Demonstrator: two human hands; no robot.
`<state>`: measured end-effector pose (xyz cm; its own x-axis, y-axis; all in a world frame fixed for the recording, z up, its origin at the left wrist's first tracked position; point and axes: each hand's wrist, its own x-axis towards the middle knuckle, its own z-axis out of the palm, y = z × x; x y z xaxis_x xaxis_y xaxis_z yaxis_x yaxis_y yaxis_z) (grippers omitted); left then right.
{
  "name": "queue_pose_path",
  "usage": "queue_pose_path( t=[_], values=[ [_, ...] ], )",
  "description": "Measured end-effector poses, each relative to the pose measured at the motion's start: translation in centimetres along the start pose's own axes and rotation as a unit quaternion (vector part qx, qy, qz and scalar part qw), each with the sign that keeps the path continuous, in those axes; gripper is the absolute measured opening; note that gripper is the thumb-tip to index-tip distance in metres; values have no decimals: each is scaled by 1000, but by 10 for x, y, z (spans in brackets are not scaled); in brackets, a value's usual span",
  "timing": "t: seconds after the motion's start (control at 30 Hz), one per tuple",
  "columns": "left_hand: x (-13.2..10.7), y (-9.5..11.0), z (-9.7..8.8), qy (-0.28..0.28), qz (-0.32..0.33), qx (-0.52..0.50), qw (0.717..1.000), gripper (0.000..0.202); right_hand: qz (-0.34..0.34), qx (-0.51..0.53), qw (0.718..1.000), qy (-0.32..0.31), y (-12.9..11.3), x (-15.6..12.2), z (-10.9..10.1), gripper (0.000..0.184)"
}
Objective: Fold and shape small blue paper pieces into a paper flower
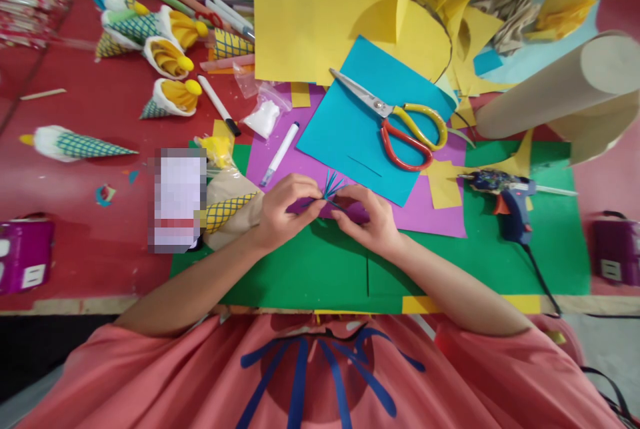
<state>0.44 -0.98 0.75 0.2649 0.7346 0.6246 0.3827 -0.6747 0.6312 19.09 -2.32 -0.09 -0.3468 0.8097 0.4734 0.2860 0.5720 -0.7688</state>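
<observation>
Just above the purple paper, both my hands meet at a small spiky bunch of thin blue paper strips. My left hand pinches the base of the bunch between thumb and fingertips. On the other side, the curled fingers of my right hand close on the strips' edge; the exact contact is partly hidden. Beyond them lies a blue paper sheet carrying scissors with one yellow and one red handle. A white marker rests behind my left hand.
Green paper covers the table's front. A glue gun lies right, near a cardboard tube. Several paper cone figures sit left, by a blurred-out box-like item. Yellow sheets are at the back.
</observation>
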Motion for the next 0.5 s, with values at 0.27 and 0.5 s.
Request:
queue_pose_path(
  t=[0.27,0.5],
  values=[
    [0,0,0,-14,6,5,1000,13,5,-12,1000,7,-3,3,-1,16],
    [-2,-1,0,-35,8,6,999,13,-14,-19,1000,9,-6,6,-5,7]
  ],
)
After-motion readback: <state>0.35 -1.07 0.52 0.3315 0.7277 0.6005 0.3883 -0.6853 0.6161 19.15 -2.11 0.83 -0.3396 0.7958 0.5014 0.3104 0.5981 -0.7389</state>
